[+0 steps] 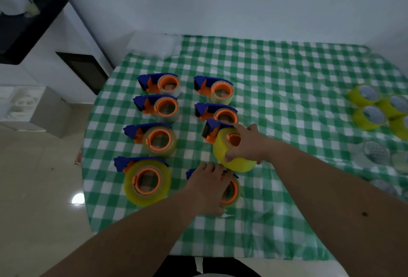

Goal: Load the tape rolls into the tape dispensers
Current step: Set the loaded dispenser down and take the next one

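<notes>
— Which one's he filling?
— The third dispenser (pixel 212 130) on the right; his right hand (pixel 245 144) clamps the yellow roll (pixel 234 157) onto its hub.
— The other?
— His left hand (pixel 207 185) lies flat, fingers relaxed, on the nearest dispenser (pixel 231 190); bare tablecloth (pixel 287 91) beyond.

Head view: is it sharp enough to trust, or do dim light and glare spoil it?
Head view: dim and bluish, edges bowed by the wide lens; the right hand on the yellow tape roll reads clearly; spare rolls at far right are soft; one glare spot on the floor.

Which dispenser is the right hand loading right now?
The third back in the right column: the right hand holds an opaque yellow roll over its orange hub. The other dispensers carry clear or pale rolls.
</notes>
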